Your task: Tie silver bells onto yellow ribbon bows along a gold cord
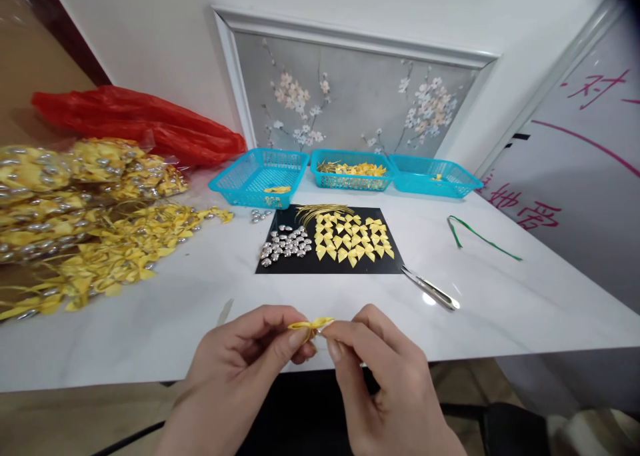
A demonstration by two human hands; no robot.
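A small yellow bow is held near the table's front edge. My left hand pinches its left side between thumb and fingers. My right hand is closed at the bow's right side, its thumb and forefinger pressed together on something too small to make out. Beyond the hands lies a black mat bearing rows of yellow bows, a group of silver beads and a bundle of thin golden strands.
Three blue baskets stand at the back, with yellow pieces inside. Scissors lie right of the mat, a green ribbon farther right. Yellow bow strands, bagged bundles and a red bag fill the left.
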